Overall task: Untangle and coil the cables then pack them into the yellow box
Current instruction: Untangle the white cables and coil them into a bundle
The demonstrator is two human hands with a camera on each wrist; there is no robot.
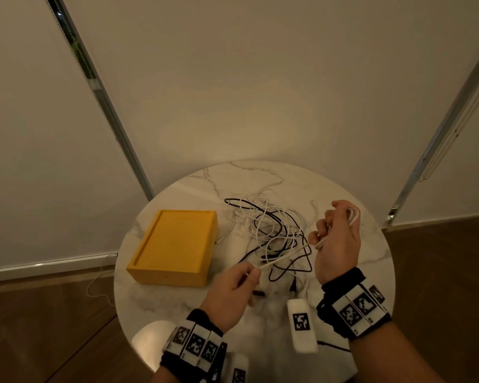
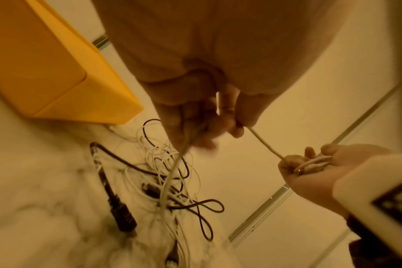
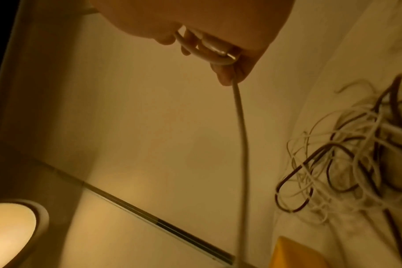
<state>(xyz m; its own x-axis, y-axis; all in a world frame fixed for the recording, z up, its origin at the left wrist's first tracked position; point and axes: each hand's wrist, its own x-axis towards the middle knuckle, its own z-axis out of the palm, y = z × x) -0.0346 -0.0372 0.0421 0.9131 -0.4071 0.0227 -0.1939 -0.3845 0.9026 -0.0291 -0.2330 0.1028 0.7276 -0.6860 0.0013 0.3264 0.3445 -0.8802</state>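
Observation:
A tangle of white and black cables (image 1: 271, 230) lies in the middle of the round marble table (image 1: 365, 244), right of the closed yellow box (image 1: 174, 244). My right hand (image 1: 336, 239) is raised over the table's right side and grips small loops of a thick white cable (image 1: 353, 217), its plug showing in the palm (image 3: 227, 54). That same white cable (image 2: 266, 145) runs taut to my left hand (image 1: 238, 283), which pinches it near the table's front and lets the rest trail down into the tangle (image 2: 170, 172).
A black plug (image 2: 119, 204) lies at the near side of the pile. The table's edge is close on every side, with wooden floor (image 1: 39, 322) below. A thin cord (image 1: 97, 286) runs along the floor at left. A round lamp (image 3: 12, 230) glows below.

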